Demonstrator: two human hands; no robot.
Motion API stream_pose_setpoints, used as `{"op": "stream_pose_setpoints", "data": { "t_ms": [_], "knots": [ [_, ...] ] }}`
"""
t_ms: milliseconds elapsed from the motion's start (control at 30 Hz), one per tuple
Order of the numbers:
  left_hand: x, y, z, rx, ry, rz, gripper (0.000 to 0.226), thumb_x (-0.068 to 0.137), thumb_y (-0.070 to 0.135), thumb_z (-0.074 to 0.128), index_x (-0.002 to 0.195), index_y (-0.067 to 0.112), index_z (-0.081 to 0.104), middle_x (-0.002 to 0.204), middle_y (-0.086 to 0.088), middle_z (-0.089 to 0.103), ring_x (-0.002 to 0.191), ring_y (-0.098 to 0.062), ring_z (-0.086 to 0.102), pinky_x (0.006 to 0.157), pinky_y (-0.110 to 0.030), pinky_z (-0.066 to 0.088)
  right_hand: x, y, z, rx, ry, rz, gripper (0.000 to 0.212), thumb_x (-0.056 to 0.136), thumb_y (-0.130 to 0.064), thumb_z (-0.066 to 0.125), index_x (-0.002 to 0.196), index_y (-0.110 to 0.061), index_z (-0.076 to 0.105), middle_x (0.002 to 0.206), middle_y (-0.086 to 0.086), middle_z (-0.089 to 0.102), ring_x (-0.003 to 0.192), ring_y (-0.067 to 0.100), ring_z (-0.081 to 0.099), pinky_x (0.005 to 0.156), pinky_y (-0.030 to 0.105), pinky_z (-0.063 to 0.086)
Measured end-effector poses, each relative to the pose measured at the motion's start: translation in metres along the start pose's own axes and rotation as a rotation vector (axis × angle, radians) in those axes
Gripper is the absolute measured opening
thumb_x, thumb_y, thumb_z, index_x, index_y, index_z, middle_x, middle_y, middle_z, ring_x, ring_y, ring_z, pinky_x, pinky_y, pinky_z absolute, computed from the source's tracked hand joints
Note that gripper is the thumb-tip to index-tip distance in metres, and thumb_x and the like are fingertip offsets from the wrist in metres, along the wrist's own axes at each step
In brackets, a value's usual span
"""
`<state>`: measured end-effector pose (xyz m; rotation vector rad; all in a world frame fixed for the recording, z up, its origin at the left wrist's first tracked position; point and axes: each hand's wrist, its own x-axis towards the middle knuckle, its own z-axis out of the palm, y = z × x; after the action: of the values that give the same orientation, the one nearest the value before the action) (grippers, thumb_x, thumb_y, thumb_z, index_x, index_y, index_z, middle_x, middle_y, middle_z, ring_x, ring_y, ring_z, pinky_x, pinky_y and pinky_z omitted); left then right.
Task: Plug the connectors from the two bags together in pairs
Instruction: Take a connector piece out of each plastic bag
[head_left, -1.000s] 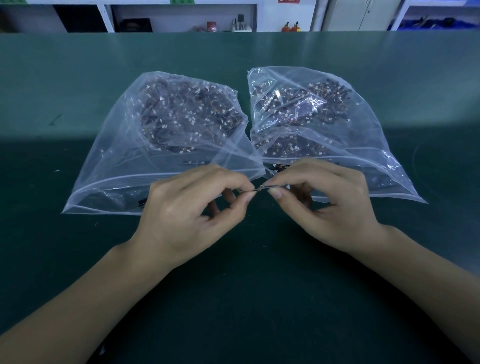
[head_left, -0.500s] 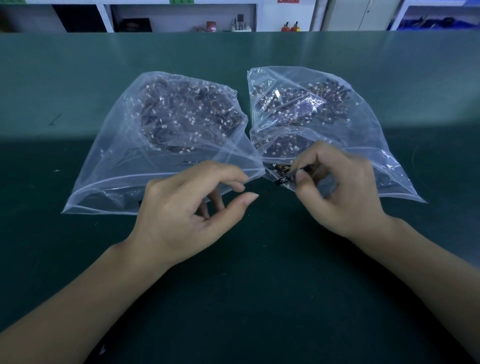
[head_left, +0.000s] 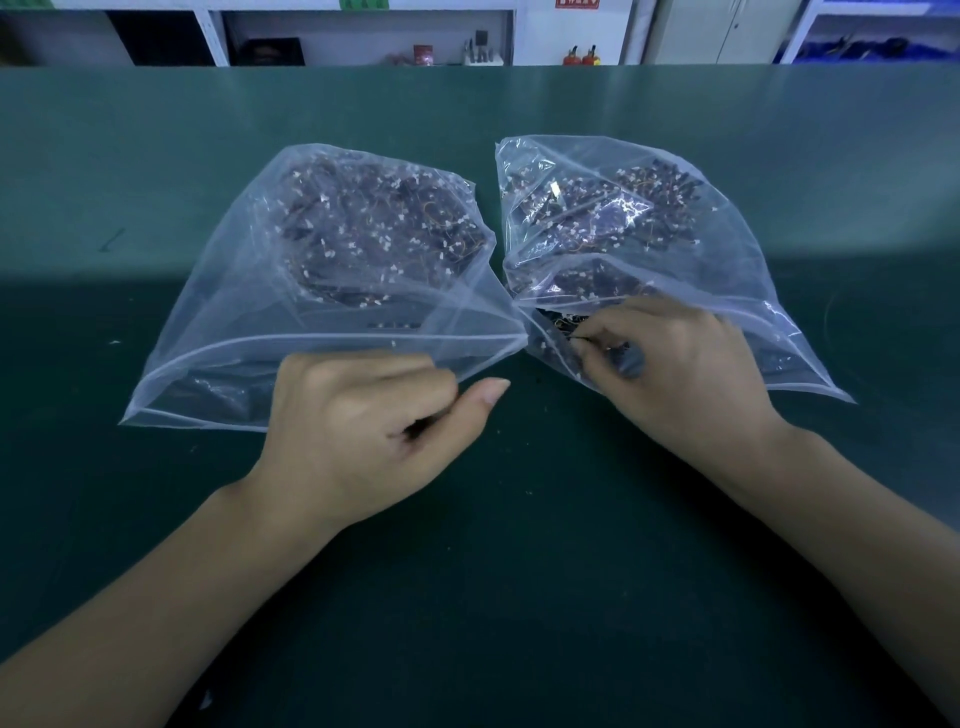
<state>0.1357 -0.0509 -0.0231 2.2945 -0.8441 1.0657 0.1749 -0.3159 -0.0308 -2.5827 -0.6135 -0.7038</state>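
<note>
Two clear plastic bags of small dark wired connectors lie side by side on the green mat, mouths toward me: the left bag (head_left: 291, 291) and the right bag (head_left: 727, 249). My right hand (head_left: 691, 379) is at the mouth of the right bag. Its thumb and fingertips pinch a small dark connector piece (head_left: 584, 340) there. My left hand (head_left: 358, 431) lies over the near lip of the left bag. Its fingers are curled under, its thumb points right, and I see nothing in it.
The dark green mat (head_left: 519, 597) spreads in front of the bags between my forearms. Beyond the table's far edge stand white shelves (head_left: 363, 36) with small items.
Both hands held a joined connector pair between them. My left hand let go and moved up to the left bag with fingers curling. My right hand carried the piece to the right bag's mouth.
</note>
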Motion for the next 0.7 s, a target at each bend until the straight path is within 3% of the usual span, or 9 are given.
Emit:
{"op": "stream_pose_setpoints", "data": {
  "t_ms": [233,333,400,500,600,700],
  "knots": [
    [0.002,-0.010,-0.006,0.204,-0.030,-0.097,0.060,0.112,0.026,0.052,0.055,0.016,0.038,0.051,0.004,0.033,0.047,-0.017,0.032,0.048,-0.026,0.021,0.000,0.004,0.006,-0.039,-0.036,-0.082,0.022,0.101,-0.013,0.068,0.119,-0.015,0.081,0.117,-0.003,0.078,0.110,0.029,0.072,0.100,0.051,0.054],
    [0.001,-0.016,-0.002,0.316,-0.088,-0.161,0.051,0.113,0.029,0.047,0.064,0.018,0.039,0.060,0.006,0.038,0.059,-0.018,0.038,0.053,-0.031,0.022,0.000,0.004,0.008,-0.019,-0.052,-0.081,0.025,0.104,-0.017,0.065,0.124,-0.015,0.079,0.124,-0.004,0.076,0.116,0.027,0.070,0.106,0.049,0.052],
    [0.001,-0.021,0.001,0.353,-0.149,-0.185,0.040,0.111,0.029,0.048,0.072,0.020,0.042,0.070,0.005,0.044,0.071,-0.020,0.042,0.064,-0.036,0.031,-0.001,0.003,0.008,-0.015,-0.038,-0.077,0.025,0.104,-0.017,0.065,0.125,-0.015,0.078,0.124,-0.003,0.076,0.115,0.027,0.071,0.106,0.049,0.053],
    [-0.003,-0.031,0.006,0.405,-0.277,-0.269,0.028,0.110,0.031,0.048,0.094,0.015,0.065,0.097,-0.003,0.066,0.095,-0.031,0.060,0.088,-0.046,0.044,-0.002,0.000,0.008,0.001,-0.004,-0.063,0.025,0.104,-0.017,0.065,0.126,-0.016,0.078,0.121,-0.004,0.077,0.113,0.025,0.071,0.101,0.047,0.056],
    [-0.012,-0.040,0.010,0.494,-0.360,-0.270,0.037,0.110,0.031,0.044,0.118,0.005,0.070,0.114,-0.018,0.071,0.107,-0.041,0.065,0.098,-0.056,0.048,-0.002,-0.003,0.005,0.026,0.049,-0.049,0.023,0.104,-0.016,0.065,0.122,-0.018,0.079,0.107,-0.005,0.079,0.101,0.022,0.073,0.086,0.043,0.060],
    [-0.014,-0.044,0.010,0.471,-0.498,-0.295,0.052,0.110,0.035,0.038,0.148,0.007,0.058,0.150,-0.019,0.059,0.138,-0.042,0.054,0.120,-0.057,0.039,-0.003,-0.007,0.004,0.059,0.140,-0.066,0.017,0.101,-0.013,0.069,0.111,-0.019,0.082,0.090,-0.008,0.076,0.084,0.015,0.070,0.073,0.037,0.059]
  ]
}}
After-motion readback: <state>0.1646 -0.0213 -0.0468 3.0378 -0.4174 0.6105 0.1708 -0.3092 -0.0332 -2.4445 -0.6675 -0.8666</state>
